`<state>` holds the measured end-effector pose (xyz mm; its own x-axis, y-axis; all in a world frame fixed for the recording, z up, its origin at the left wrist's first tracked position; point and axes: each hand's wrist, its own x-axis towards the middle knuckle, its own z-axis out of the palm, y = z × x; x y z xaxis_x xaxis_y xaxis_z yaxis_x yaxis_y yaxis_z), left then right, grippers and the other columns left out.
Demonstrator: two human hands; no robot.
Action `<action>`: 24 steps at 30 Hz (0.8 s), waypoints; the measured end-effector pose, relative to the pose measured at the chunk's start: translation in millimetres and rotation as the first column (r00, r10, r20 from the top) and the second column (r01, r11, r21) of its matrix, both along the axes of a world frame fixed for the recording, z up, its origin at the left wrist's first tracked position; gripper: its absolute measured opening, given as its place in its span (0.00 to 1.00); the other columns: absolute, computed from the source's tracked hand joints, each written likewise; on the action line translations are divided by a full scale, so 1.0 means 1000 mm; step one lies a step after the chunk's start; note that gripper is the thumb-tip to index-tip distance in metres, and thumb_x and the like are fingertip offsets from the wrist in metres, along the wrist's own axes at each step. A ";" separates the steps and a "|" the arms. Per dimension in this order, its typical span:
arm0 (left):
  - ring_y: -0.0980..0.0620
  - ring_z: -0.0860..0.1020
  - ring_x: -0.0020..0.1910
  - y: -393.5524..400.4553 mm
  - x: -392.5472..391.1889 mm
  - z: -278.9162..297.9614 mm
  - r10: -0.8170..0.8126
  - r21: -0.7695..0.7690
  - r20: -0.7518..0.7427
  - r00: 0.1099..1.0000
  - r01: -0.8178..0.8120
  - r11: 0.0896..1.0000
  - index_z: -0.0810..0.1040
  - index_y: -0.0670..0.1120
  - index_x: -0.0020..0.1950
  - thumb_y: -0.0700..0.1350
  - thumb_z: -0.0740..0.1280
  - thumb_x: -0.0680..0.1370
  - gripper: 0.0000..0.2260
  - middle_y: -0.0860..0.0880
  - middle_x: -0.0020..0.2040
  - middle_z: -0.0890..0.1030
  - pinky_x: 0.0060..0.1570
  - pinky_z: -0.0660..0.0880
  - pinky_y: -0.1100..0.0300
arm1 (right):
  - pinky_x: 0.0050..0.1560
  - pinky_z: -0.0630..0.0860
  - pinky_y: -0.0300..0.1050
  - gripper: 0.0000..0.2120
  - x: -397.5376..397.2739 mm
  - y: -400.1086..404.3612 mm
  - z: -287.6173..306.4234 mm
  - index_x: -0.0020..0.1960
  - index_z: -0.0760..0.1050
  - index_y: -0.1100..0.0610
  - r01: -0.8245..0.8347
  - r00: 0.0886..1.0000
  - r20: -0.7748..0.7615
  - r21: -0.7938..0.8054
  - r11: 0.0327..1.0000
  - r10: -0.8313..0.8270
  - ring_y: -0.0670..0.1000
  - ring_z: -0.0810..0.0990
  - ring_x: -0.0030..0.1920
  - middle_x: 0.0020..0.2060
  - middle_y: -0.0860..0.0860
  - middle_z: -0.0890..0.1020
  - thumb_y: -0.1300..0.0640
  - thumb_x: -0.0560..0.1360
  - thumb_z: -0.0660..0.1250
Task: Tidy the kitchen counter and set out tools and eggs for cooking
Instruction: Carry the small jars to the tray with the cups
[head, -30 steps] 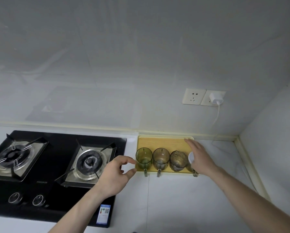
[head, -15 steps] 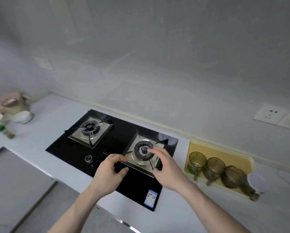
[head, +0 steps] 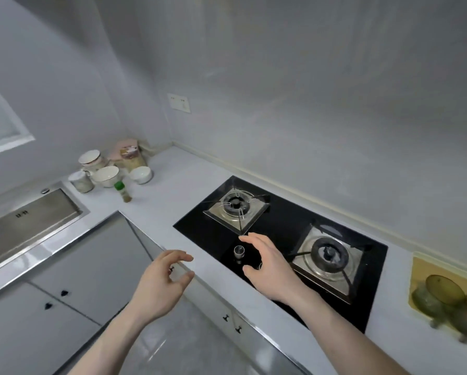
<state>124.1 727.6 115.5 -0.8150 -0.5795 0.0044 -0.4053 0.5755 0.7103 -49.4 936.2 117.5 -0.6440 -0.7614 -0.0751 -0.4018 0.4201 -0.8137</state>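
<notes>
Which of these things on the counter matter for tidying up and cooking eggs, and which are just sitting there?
Part of the job:
- bowls and mug in the corner
- spice bottle
- pink-lidded jar
- green glasses on the yellow tray
- both empty hands: left hand, right hand

Just there:
- gas hob
- sink
- wall socket
- cupboard doors

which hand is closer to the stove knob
Right. The right hand hovers just beside the stove knob, fingers arched around it. The left hand hangs off the counter's front edge, further left of it, holding nothing.
</notes>
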 end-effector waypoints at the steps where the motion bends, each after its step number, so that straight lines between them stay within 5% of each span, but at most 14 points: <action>1: 0.60 0.79 0.55 -0.016 0.011 -0.001 0.018 -0.002 0.002 1.000 -0.018 1.000 0.81 0.61 0.52 0.48 0.74 0.75 0.10 0.64 0.60 0.78 0.55 0.76 0.61 | 0.70 0.67 0.40 0.28 0.009 -0.015 -0.001 0.75 0.65 0.40 -0.014 1.000 0.008 0.001 1.000 0.014 0.37 0.66 0.69 0.71 0.33 0.62 0.57 0.78 0.65; 6: 0.68 0.76 0.55 -0.073 0.053 -0.002 0.081 0.003 -0.028 0.996 -0.080 0.997 0.81 0.59 0.52 0.45 0.74 0.75 0.10 0.62 0.59 0.78 0.52 0.70 0.72 | 0.74 0.66 0.44 0.29 0.036 -0.079 -0.003 0.76 0.64 0.41 -0.076 0.997 0.007 0.034 0.997 0.075 0.40 0.64 0.72 0.75 0.37 0.61 0.56 0.78 0.65; 12: 0.59 0.76 0.58 -0.133 0.080 -0.005 0.196 0.028 -0.044 0.980 -0.194 0.980 0.81 0.57 0.53 0.44 0.75 0.75 0.11 0.60 0.60 0.78 0.55 0.72 0.63 | 0.73 0.66 0.42 0.29 0.038 -0.164 0.001 0.76 0.64 0.43 -0.170 0.985 0.005 0.048 0.984 0.170 0.38 0.65 0.69 0.73 0.37 0.62 0.56 0.77 0.66; 24: 0.64 0.74 0.60 -0.287 0.065 -0.005 0.358 0.040 -0.035 0.933 -0.357 0.933 0.80 0.59 0.53 0.47 0.73 0.76 0.10 0.65 0.60 0.76 0.57 0.73 0.60 | 0.70 0.70 0.44 0.27 -0.014 -0.351 -0.021 0.73 0.67 0.41 -0.242 0.962 0.124 -0.023 0.970 0.243 0.43 0.70 0.68 0.69 0.36 0.65 0.56 0.77 0.67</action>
<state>189.0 440.1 110.1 -0.5534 -0.8328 0.0092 -0.5503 0.3740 0.7465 -63.3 584.7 96.4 -0.4260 -0.8944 -0.1366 -0.3860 0.3162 -0.8666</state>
